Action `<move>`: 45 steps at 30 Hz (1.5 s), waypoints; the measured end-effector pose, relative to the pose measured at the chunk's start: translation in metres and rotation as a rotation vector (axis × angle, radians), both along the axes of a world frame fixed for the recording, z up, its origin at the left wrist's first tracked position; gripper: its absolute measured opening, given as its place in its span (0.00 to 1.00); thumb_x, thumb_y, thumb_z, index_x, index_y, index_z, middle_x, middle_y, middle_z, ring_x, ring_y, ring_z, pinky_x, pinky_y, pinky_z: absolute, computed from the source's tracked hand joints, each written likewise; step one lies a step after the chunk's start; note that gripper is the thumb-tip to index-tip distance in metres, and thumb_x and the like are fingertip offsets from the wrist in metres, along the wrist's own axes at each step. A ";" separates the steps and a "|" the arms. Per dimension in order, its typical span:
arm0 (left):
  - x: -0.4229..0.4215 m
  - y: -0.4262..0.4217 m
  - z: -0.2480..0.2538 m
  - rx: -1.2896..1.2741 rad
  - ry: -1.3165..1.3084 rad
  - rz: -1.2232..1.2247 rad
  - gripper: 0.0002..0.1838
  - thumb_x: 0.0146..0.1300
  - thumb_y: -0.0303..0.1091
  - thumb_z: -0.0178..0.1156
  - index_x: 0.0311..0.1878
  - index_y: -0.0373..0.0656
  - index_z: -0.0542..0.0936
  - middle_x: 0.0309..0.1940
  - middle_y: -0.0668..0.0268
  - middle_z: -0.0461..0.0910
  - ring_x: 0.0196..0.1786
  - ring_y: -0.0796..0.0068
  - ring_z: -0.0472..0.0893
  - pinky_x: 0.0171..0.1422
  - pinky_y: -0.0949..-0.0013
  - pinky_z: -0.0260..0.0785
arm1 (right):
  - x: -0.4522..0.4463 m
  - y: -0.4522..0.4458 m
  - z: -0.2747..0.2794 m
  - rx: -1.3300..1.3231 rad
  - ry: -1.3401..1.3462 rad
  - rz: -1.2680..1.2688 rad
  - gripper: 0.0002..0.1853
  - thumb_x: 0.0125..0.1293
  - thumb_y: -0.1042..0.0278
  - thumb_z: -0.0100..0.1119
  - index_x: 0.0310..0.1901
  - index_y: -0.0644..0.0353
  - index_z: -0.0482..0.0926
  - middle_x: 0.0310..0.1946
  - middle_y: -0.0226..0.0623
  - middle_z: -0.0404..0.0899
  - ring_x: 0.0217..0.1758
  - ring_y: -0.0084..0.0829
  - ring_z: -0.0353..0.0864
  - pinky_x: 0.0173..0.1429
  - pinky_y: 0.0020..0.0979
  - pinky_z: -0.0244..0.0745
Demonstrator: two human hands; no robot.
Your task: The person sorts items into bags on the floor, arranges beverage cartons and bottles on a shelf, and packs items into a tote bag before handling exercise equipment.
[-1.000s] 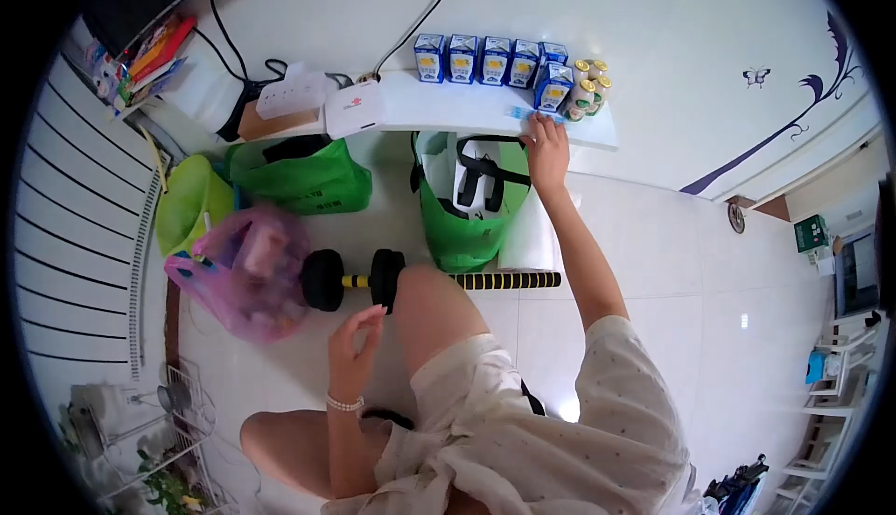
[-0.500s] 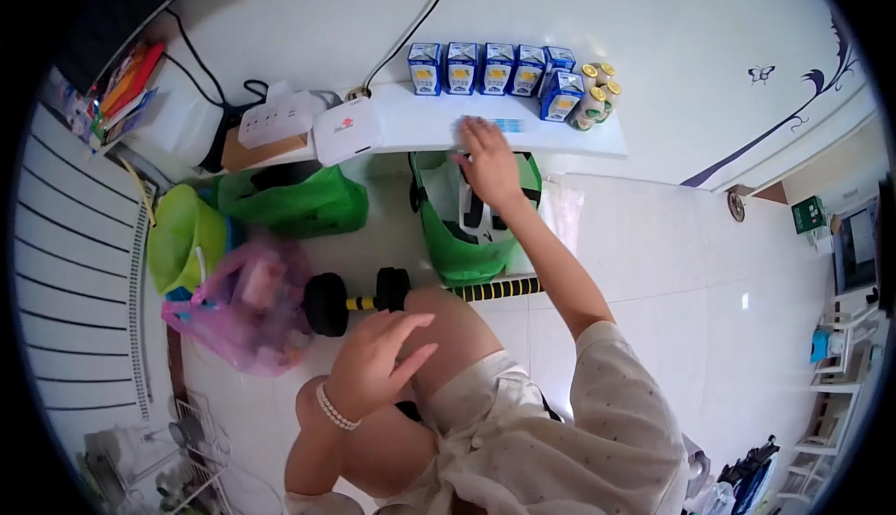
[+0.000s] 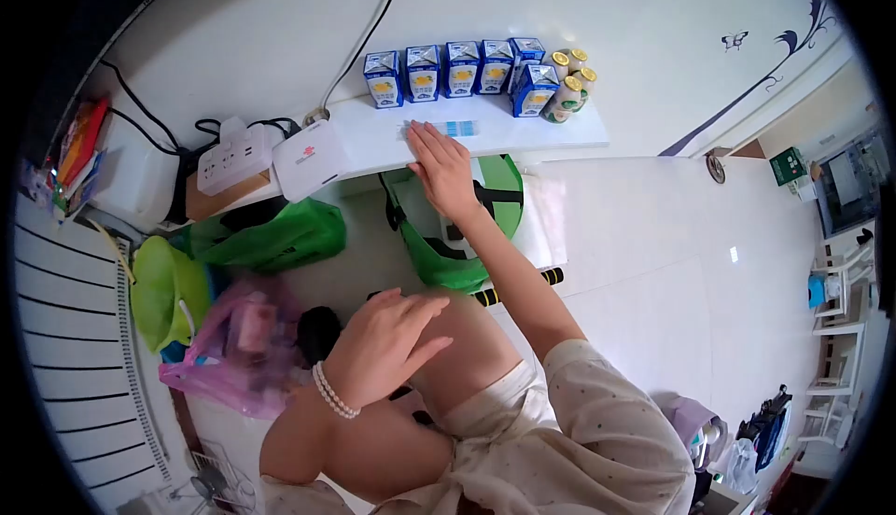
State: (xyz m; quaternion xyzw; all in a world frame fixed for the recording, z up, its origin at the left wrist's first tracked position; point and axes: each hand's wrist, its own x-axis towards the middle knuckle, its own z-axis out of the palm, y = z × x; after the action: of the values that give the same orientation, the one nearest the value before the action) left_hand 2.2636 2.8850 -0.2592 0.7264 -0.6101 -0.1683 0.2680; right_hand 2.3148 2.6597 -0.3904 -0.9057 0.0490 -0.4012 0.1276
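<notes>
White shelf (image 3: 546, 134) bears a blue-and-clear strip (image 3: 462, 129) partly covered by the flat, outstretched, apparently ungrasping right hand (image 3: 441, 166), likely a positioning step calling next for light, level contact, while the left hand (image 3: 392, 340) hovers open and empty.

Pale shirt (image 3: 625, 436) and shorts (image 3: 495, 401)
Dark dots on the short sleeve (image 3: 590, 380), five o'clock; two-strand white bead bracelet (image 3: 334, 392) on the left wrist (image 3: 349, 372), seven o'clock.
</notes>
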 end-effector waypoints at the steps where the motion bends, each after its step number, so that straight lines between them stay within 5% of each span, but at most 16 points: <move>1: 0.003 -0.002 -0.001 -0.003 -0.014 -0.027 0.18 0.54 0.38 0.57 0.45 0.38 0.70 0.39 0.57 0.76 0.40 0.54 0.73 0.48 0.59 0.65 | 0.000 -0.001 0.000 -0.002 0.004 -0.005 0.25 0.54 0.66 0.53 0.55 0.59 0.64 0.56 0.37 0.65 0.60 0.35 0.63 0.58 0.37 0.58; 4: 0.010 -0.004 -0.002 0.007 -0.104 -0.047 0.18 0.55 0.39 0.55 0.45 0.36 0.71 0.35 0.57 0.76 0.38 0.59 0.75 0.54 0.60 0.63 | -0.002 0.002 -0.001 0.028 0.051 0.007 0.27 0.55 0.63 0.53 0.57 0.58 0.63 0.58 0.35 0.62 0.62 0.35 0.60 0.60 0.38 0.54; 9: 0.024 0.002 0.004 0.002 -0.090 -0.031 0.18 0.55 0.38 0.56 0.45 0.38 0.71 0.36 0.57 0.76 0.39 0.57 0.75 0.51 0.60 0.64 | -0.003 0.003 0.005 0.044 0.045 0.031 0.32 0.52 0.56 0.54 0.58 0.60 0.61 0.59 0.38 0.60 0.63 0.37 0.57 0.61 0.40 0.52; 19: 0.060 0.002 -0.028 -0.058 -0.082 0.140 0.16 0.52 0.34 0.58 0.43 0.38 0.72 0.37 0.57 0.74 0.40 0.57 0.74 0.43 0.64 0.67 | -0.006 -0.004 0.006 0.034 0.078 0.105 0.33 0.49 0.58 0.54 0.59 0.57 0.61 0.60 0.37 0.60 0.64 0.36 0.56 0.60 0.36 0.48; 32: 0.047 0.009 -0.019 -0.053 -0.064 0.163 0.15 0.52 0.35 0.58 0.41 0.36 0.72 0.39 0.57 0.73 0.42 0.57 0.73 0.47 0.64 0.65 | -0.008 -0.001 0.007 0.189 0.038 0.140 0.34 0.48 0.56 0.54 0.59 0.56 0.61 0.62 0.38 0.56 0.67 0.37 0.51 0.63 0.41 0.44; 39: 0.066 -0.002 -0.043 -0.058 -0.150 0.199 0.15 0.51 0.34 0.58 0.41 0.36 0.72 0.43 0.58 0.72 0.48 0.59 0.70 0.51 0.64 0.65 | -0.017 -0.016 0.014 0.448 0.043 0.300 0.29 0.50 0.66 0.56 0.57 0.58 0.63 0.61 0.40 0.59 0.67 0.38 0.52 0.65 0.45 0.40; 41: 0.084 -0.016 -0.060 -0.119 -0.246 0.294 0.17 0.52 0.33 0.57 0.46 0.37 0.72 0.51 0.58 0.69 0.54 0.59 0.69 0.57 0.63 0.62 | -0.025 -0.020 0.020 0.671 -0.268 0.052 0.27 0.47 0.71 0.59 0.52 0.63 0.66 0.52 0.46 0.66 0.60 0.43 0.60 0.63 0.42 0.47; 43: 0.102 -0.035 -0.069 -0.156 -0.351 0.339 0.18 0.52 0.32 0.57 0.47 0.38 0.71 0.53 0.59 0.68 0.55 0.59 0.68 0.59 0.63 0.60 | -0.027 -0.041 0.039 0.303 -0.515 -0.388 0.25 0.43 0.74 0.61 0.46 0.67 0.67 0.43 0.48 0.68 0.50 0.46 0.64 0.57 0.40 0.55; 45: 0.120 -0.049 -0.082 -0.193 -0.456 0.391 0.20 0.52 0.31 0.57 0.49 0.39 0.71 0.55 0.59 0.66 0.56 0.60 0.67 0.60 0.63 0.58 | -0.028 -0.060 0.065 0.069 -0.460 -0.679 0.27 0.40 0.71 0.65 0.44 0.68 0.67 0.40 0.48 0.67 0.45 0.47 0.65 0.52 0.40 0.59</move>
State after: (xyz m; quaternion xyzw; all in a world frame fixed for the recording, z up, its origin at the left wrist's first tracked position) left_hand 2.3841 2.8356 -0.3416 0.8202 -0.5164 0.1122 0.2191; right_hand 2.2864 2.5994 -0.3259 -0.7200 0.3287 -0.6106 0.0259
